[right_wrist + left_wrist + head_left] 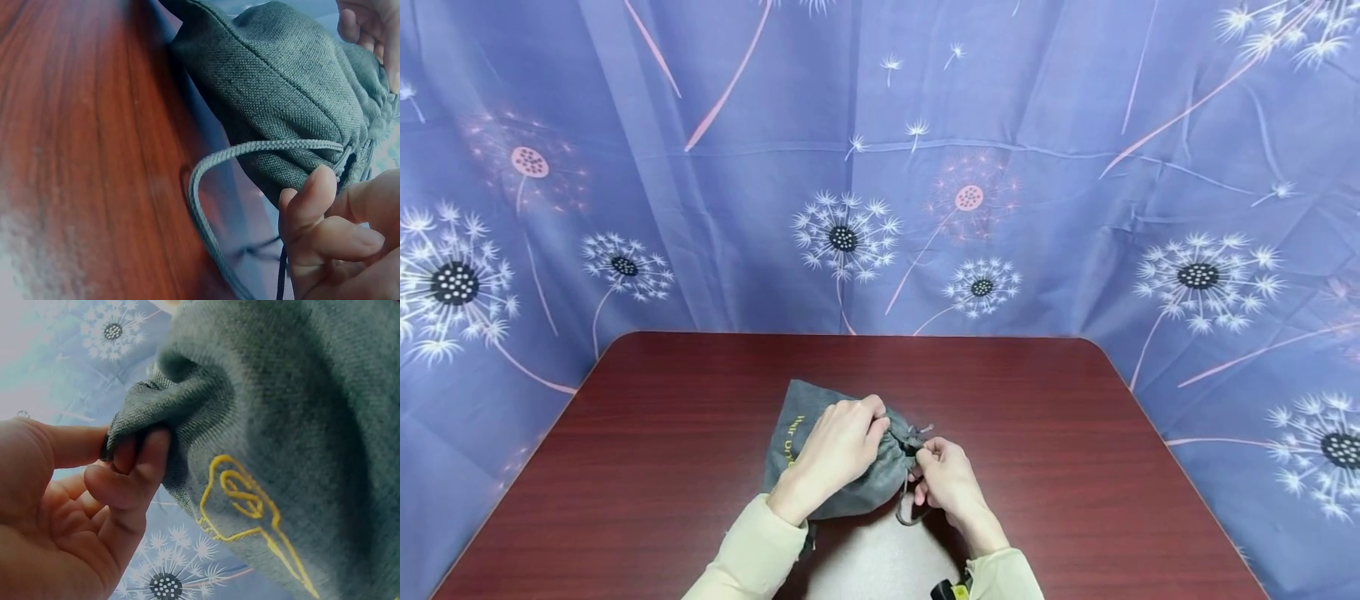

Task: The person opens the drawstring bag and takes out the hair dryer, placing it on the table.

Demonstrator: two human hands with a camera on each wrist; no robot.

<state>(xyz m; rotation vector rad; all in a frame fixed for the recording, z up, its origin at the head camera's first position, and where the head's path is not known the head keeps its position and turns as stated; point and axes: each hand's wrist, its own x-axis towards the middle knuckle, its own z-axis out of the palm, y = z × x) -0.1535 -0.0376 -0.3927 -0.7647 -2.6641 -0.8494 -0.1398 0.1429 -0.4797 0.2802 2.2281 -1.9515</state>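
Before me, yellow lettering (793,433) marks the left of a grey bag (872,483) at the red table (1075,467); the left hand (841,440) pinches its cloth, a cord (269,146) loops from its gathered mouth, where the right hand (951,481) pinches.

In the head view, your left hand (842,440) hides part of the bag (868,490) and the end of its lettering (793,437). Both your sleeves (752,546) and the table's (1112,500) near side are cut off by the bottom edge, and you can't tell what the black-and-yellow thing (958,592) beside the right one is. In your left wrist view, the bag runs past the top, right and bottom edges, a fold (169,403) hides some fingertips, and the cloth (50,356) blurs away at upper left. In your right wrist view, the cord (194,190) leaves by the bottom edge, and your right hand (344,244) is cut off at the right
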